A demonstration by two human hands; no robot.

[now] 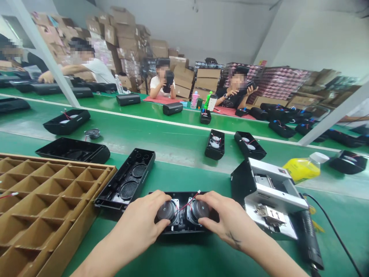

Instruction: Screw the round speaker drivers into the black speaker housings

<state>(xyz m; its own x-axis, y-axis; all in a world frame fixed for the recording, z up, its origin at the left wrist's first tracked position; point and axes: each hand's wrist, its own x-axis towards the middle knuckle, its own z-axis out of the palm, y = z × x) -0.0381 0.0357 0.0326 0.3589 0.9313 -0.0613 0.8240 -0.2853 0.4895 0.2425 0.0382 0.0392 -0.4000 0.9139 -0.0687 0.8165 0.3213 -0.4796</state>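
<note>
A black speaker housing lies lengthwise on the green bench in front of me, with two round speaker drivers in it. My left hand grips the left driver, thumb and fingers around its magnet. Around the right driver, the fingers of my right hand are closed in the same way. Thin red and black wires with a white plug run between the two drivers. Part of the housing is hidden under my hands.
A divided cardboard box stands at left, beside an open housing. At right are a screw-feeding machine, a black electric screwdriver and a yellow bottle. More housings lie on the conveyor; people work behind it.
</note>
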